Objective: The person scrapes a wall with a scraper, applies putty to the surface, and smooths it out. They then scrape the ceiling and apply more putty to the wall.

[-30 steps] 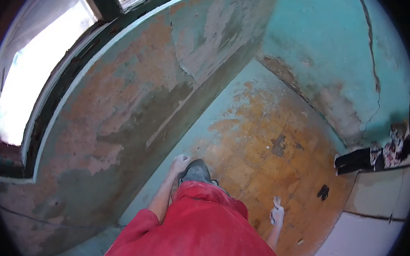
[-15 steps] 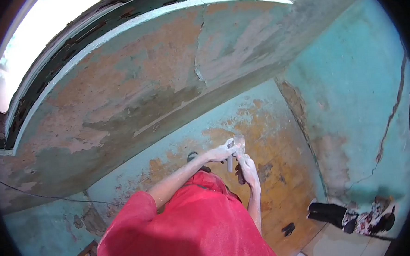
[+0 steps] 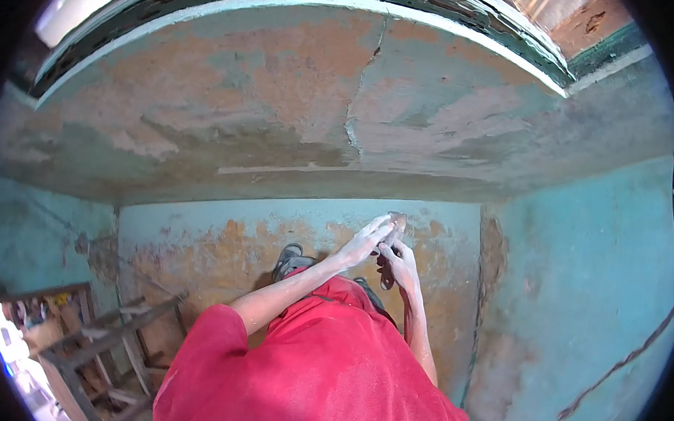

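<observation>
My left hand [image 3: 363, 243], coated in white dust, is against a flat scraper blade [image 3: 398, 221], its fingers close together. Anything inside its grip is hidden. Just below and to the right, my right hand [image 3: 403, 266], also whitened, is closed on the scraper, with a dark piece [image 3: 386, 274] showing beside its fingers. Both hands meet in front of my red shirt [image 3: 314, 364], above the stained floor.
A wooden frame [image 3: 119, 351] like a ladder or stand is at the lower left, near an opening. Peeling turquoise walls [image 3: 583, 258] surround the floor. A cracked surface [image 3: 270, 100] spans the top beneath a curved ledge. My shoe [image 3: 290, 257] is left of my hands.
The view has turned, bringing the wooden frame in and taking the other person at the lower right out. The pale handle below my left hand no longer shows, and my left fingers now cover more blade.
</observation>
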Available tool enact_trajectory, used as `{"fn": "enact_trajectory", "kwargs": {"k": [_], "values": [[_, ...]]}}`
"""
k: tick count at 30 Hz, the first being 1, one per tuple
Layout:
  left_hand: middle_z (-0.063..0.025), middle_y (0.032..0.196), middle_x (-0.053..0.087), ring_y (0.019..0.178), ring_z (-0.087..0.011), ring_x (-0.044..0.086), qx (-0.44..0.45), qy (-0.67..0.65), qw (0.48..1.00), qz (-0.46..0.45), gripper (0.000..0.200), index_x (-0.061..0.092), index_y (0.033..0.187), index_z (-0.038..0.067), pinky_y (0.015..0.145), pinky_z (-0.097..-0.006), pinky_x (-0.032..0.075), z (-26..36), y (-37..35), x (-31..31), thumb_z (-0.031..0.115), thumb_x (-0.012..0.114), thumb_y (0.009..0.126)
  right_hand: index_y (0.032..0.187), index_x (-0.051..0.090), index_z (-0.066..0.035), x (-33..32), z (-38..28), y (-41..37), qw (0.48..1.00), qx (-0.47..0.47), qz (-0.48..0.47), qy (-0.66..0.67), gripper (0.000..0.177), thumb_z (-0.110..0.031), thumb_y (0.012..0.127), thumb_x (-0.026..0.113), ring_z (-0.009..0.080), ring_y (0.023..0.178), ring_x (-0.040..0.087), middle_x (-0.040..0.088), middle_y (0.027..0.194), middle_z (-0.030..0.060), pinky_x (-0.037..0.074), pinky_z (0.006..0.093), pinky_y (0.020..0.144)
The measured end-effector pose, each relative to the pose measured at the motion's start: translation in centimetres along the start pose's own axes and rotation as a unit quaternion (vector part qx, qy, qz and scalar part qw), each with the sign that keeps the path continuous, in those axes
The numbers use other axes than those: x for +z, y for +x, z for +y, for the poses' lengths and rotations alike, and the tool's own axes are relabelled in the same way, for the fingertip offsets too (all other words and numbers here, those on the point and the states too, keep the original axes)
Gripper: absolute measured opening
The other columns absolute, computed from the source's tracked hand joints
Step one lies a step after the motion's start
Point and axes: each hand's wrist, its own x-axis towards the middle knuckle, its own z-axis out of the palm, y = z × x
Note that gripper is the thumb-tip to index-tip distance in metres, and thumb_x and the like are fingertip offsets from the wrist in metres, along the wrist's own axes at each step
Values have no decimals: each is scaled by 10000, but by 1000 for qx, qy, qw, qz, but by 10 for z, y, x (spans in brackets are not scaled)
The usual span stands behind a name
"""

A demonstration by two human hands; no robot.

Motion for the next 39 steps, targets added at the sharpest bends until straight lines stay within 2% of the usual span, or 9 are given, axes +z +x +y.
{"fn": "enact_trajectory", "kwargs": {"k": [11, 14, 19, 22, 26, 32, 34, 36, 39], "values": [[-170, 1167, 644, 1018, -294, 633, -81, -473, 865, 147, 627, 526, 1318, -14, 950, -439, 487, -17, 28, 63, 516, 456, 990, 949, 635, 34, -63, -21, 36, 910, -192, -214, -299, 296, -261, 932, 605, 179, 541, 585, 601, 650, 80, 476, 362, 542], [-138, 1146, 651, 939, -277, 651, -77, -420, 856, 291, 491, 578, 1252, 43, 885, -425, 514, -8, 40, 57, 431, 525, 957, 1027, 641, 14, -48, -42, 40, 888, -178, -215, -367, 333, -304, 933, 606, 318, 988, 619, 651, 988, 233, 480, 450, 837], [-8, 647, 526, 507, -160, 499, -33, -551, 781, 291, 258, 607, 952, 100, 525, -312, 459, -20, 64, 19, 289, 734, 829, 1071, 648, -2, -30, -61, 56, 889, -207, -215, -346, 341, -315, 944, 606, 408, 1161, 525, 610, 1172, 267, 411, 482, 979], [-21, 644, 513, 512, -167, 501, -76, -447, 791, 410, 318, 575, 1057, 42, 532, -333, 482, -47, 82, -6, 234, 713, 844, 1035, 640, 15, -44, -48, 81, 877, -292, -180, -338, 310, -282, 949, 618, 364, 1093, 563, 625, 1152, 217, 432, 452, 954], [-14, 778, 534, 536, -150, 493, 44, -444, 746, 494, 507, 444, 1324, 122, 483, -306, 466, -106, 116, -23, 147, 662, 867, 1102, 649, 13, -99, -27, 135, 901, -95, -224, -360, 356, -304, 940, 643, 299, 1053, 611, 625, 1098, 172, 462, 385, 922], [32, 780, 505, 544, -55, 467, 58, -481, 777, 402, 590, 324, 1525, 249, 466, -230, 442, -91, 138, -20, 168, 567, 993, 1085, 653, 19, -155, 37, 229, 817, -16, -326, -475, 352, -305, 948, 638, 295, 904, 659, 665, 951, 168, 507, 391, 828], [-2, 834, 581, 619, -124, 569, 69, -465, 781, 411, 565, 332, 1533, 236, 545, -325, 521, -111, 178, -23, 206, 548, 1012, 1052, 654, 21, -161, 51, 258, 758, -25, -414, -503, 335, -300, 962, 624, 305, 869, 678, 674, 897, 184, 519, 407, 798], [-126, 985, 666, 804, -283, 673, 162, -129, 745, 634, 556, 344, 1538, 231, 729, -413, 552, -130, 230, -23, 197, 526, 1014, 1052, 646, 16, -178, 81, 288, 746, 0, -420, -516, 320, -292, 972, 613, 307, 895, 686, 672, 910, 188, 521, 412, 777], [-198, 1293, 611, 1129, -338, 617, 146, -153, 761, 614, 599, 344, 1544, 226, 988, -361, 466, -133, 269, -29, 144, 552, 988, 957, 625, 19, -201, 119, 322, 735, 18, -397, -550, 270, -251, 957, 635, 158, 781, 639, 667, 838, 119, 497, 330, 714]]}}
